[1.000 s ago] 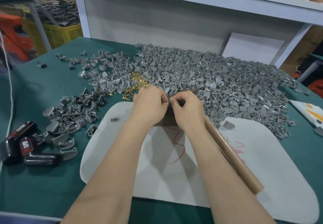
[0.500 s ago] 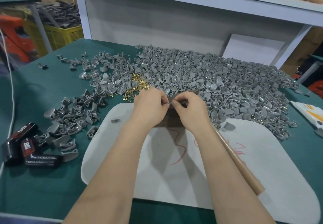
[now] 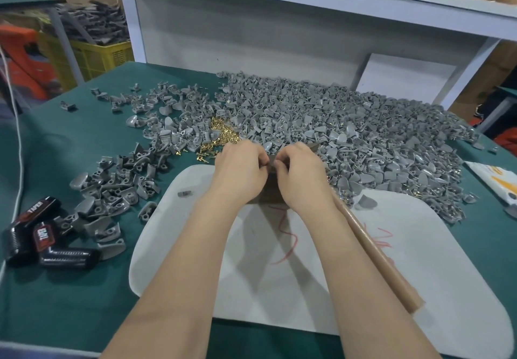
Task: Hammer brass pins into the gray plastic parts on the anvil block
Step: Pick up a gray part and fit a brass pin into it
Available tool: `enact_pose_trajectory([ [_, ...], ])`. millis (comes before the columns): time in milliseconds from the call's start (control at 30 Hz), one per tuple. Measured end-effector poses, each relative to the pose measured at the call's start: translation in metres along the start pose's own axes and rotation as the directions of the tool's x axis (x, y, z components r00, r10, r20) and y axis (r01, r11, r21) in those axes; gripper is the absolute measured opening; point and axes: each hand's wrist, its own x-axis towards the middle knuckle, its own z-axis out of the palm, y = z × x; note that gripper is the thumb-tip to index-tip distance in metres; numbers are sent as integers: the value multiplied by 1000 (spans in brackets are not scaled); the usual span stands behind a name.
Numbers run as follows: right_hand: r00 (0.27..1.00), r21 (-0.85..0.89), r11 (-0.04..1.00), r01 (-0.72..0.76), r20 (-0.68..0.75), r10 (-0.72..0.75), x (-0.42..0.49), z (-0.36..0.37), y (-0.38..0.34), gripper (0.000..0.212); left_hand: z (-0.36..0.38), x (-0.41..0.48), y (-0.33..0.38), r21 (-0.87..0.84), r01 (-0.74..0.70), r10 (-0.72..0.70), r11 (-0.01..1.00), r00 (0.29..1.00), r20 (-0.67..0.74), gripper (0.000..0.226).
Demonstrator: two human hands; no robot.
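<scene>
My left hand (image 3: 240,168) and my right hand (image 3: 302,175) meet fingertip to fingertip over a brown anvil block (image 3: 270,195), which they mostly hide. Both have curled fingers and pinch a small gray plastic part (image 3: 270,159) between them. No pin shows in the fingers. Just beyond my left hand lies a heap of brass pins (image 3: 222,134). A big pile of gray plastic parts (image 3: 349,126) spreads across the green table behind the hands. The hammer's wooden handle (image 3: 383,263) lies on the white mat (image 3: 419,246), partly under my right forearm.
A smaller scatter of gray parts (image 3: 117,190) lies to the left on the green table (image 3: 56,145). Black plastic pieces (image 3: 42,241) sit at the near left. A white shelf frame (image 3: 251,31) closes the back. A printed bag (image 3: 495,179) is at the right edge.
Both hands stay together over the block. Their fingertips shift slightly while working the small part. Nothing else on the table has moved.
</scene>
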Motion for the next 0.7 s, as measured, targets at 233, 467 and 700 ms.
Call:
enact_pose_trajectory([
  [233, 998, -207, 977, 57, -4, -59, 2, 0, -7, 9, -1, 1, 1, 20, -8, 8, 1000, 1000, 10, 13],
  [467, 994, 84, 991, -107, -2, 107, 0, -3, -3, 9, 0, -1, 1, 20, -12, 13, 1000, 1000, -19, 9],
  [700, 991, 134, 982, -130, -10, 132, -2, -2, -1, 10, -1, -2, 1, 41, -18, 19, 999, 999, -28, 10],
])
